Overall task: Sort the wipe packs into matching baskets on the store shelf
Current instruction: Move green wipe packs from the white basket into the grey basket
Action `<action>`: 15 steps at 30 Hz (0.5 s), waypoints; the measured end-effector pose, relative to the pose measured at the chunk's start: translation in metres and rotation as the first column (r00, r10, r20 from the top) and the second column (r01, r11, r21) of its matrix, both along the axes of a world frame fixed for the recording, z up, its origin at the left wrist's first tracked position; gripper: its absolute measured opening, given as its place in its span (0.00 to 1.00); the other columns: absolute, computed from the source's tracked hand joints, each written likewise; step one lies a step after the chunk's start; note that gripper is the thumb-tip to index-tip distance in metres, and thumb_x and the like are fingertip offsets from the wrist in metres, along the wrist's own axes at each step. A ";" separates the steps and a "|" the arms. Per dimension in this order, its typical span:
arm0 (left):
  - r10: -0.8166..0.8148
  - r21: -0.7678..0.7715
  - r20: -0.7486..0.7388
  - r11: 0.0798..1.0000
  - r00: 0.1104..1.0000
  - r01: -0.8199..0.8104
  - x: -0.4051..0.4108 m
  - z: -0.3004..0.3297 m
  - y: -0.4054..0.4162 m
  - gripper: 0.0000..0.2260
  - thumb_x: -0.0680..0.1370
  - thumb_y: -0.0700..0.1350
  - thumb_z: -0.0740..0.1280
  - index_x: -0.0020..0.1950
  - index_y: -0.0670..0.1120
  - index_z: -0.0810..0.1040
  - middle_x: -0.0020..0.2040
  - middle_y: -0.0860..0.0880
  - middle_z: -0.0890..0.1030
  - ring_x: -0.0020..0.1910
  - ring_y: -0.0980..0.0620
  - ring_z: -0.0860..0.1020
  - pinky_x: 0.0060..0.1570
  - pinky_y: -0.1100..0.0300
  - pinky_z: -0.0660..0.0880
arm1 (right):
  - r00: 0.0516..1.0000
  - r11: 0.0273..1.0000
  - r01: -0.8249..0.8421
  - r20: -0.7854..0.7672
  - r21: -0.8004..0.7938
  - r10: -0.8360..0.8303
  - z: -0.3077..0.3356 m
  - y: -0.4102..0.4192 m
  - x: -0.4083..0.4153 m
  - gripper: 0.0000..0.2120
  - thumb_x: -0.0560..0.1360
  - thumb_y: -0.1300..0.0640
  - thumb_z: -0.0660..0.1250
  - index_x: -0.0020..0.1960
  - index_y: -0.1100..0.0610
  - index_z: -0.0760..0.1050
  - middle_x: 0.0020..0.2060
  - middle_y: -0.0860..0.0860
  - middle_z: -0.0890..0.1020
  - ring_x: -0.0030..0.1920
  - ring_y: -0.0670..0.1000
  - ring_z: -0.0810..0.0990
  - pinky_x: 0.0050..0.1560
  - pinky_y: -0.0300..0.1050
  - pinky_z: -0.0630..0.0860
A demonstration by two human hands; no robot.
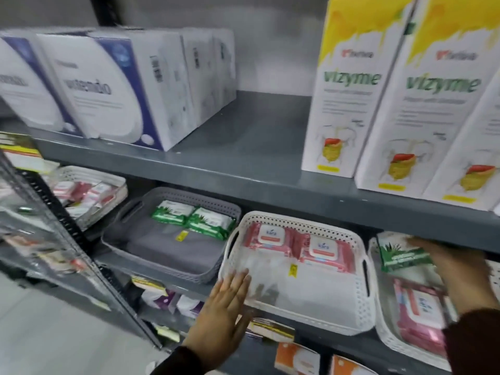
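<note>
- Left hand: flat, fingers spread and extended, fingertips laid against the near-left corner of the white basket; it grips nothing.
- Right hand: blurred, raised over the far-right basket, closed around a green wipe pack, which is held clear above that basket's contents. The exact finger arrangement cannot be determined.
- White basket, centre of the lower shelf: contains two pink wipe packs side by side along its far edge; the near part of its floor is bare apart from a small yellow sticker.
- Grey basket, left of the white basket and just beside it: contains two green wipe packs side by side at its far-right corner; the remainder of its floor shows only a yellow sticker.
- Far-right basket, white, touching or nearly touching the centre basket: contains at least one pink pack lying lengthwise; the count is unclear owing to blur.
- A further white basket stands at the far left of the same shelf, holding pink and white packs in a loose heap.
- Upper shelf: white-and-blue boxes at left, tall white-and-yellow boxes at right, a gap between the two groups.
- Below the lower shelf, orange and white packages are partly visible.
</note>
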State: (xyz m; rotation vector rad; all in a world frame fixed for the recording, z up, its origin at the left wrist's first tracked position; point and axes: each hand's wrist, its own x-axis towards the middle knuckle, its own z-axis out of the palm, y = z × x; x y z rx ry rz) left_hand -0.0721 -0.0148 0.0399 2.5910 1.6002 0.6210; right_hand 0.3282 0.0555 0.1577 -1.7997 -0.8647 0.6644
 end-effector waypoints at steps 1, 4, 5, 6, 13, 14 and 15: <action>0.043 0.000 0.017 0.999 0.999 -0.043 -0.019 0.003 0.001 0.29 0.82 0.53 0.57 0.79 0.46 0.52 0.79 0.51 0.50 0.77 0.52 0.47 0.74 0.57 0.44 | 0.999 0.999 -0.034 -0.030 0.003 0.034 0.013 -0.009 -0.025 0.23 0.60 0.50 0.82 0.52 0.54 0.82 0.46 0.53 0.85 0.46 0.57 0.83 0.52 0.54 0.79; 0.129 0.009 0.010 0.992 0.992 -0.129 -0.061 0.002 0.009 0.28 0.82 0.55 0.55 0.79 0.45 0.53 0.79 0.51 0.50 0.77 0.50 0.48 0.73 0.55 0.45 | 0.977 0.990 -0.140 -0.159 0.011 0.140 0.030 -0.021 -0.088 0.24 0.59 0.51 0.83 0.52 0.54 0.81 0.44 0.53 0.85 0.43 0.56 0.84 0.44 0.52 0.80; 0.153 0.000 -0.005 0.988 0.988 -0.153 -0.079 0.000 0.013 0.28 0.81 0.56 0.54 0.78 0.44 0.55 0.78 0.50 0.53 0.77 0.49 0.50 0.73 0.54 0.47 | 0.954 0.976 -0.216 -0.209 0.018 0.215 0.026 -0.017 -0.116 0.22 0.61 0.54 0.82 0.52 0.54 0.80 0.44 0.52 0.85 0.43 0.56 0.85 0.43 0.52 0.80; 0.173 -0.014 -0.025 0.985 0.985 -0.173 -0.097 -0.002 0.017 0.28 0.81 0.56 0.53 0.78 0.43 0.57 0.78 0.48 0.55 0.77 0.48 0.52 0.72 0.54 0.49 | 0.932 0.961 -0.277 -0.242 0.011 0.271 0.022 -0.011 -0.147 0.19 0.63 0.59 0.81 0.51 0.55 0.80 0.43 0.53 0.85 0.43 0.56 0.85 0.43 0.53 0.81; 0.087 -0.034 -0.156 0.995 0.984 -0.093 -0.169 -0.007 0.035 0.25 0.81 0.57 0.52 0.66 0.42 0.76 0.67 0.45 0.76 0.68 0.45 0.68 0.72 0.55 0.51 | 0.790 0.790 -0.609 0.026 -0.070 0.612 -0.014 0.048 -0.347 0.23 0.64 0.56 0.81 0.54 0.50 0.74 0.45 0.46 0.80 0.43 0.45 0.80 0.39 0.34 0.72; 0.067 -0.013 -0.147 0.998 0.987 -0.069 -0.173 -0.009 0.037 0.24 0.79 0.56 0.56 0.66 0.43 0.76 0.66 0.46 0.77 0.67 0.45 0.71 0.71 0.56 0.52 | 0.764 0.766 -0.632 0.072 -0.116 0.641 -0.020 0.059 -0.366 0.24 0.64 0.55 0.81 0.56 0.51 0.74 0.47 0.47 0.79 0.47 0.49 0.79 0.42 0.39 0.72; 0.052 -0.002 -0.142 0.999 0.989 -0.053 -0.178 -0.010 0.038 0.24 0.77 0.56 0.59 0.68 0.43 0.75 0.67 0.46 0.76 0.67 0.45 0.72 0.71 0.55 0.52 | 0.745 0.752 -0.642 0.108 -0.152 0.658 -0.027 0.072 -0.384 0.24 0.65 0.55 0.80 0.56 0.52 0.74 0.49 0.49 0.78 0.49 0.51 0.78 0.44 0.41 0.71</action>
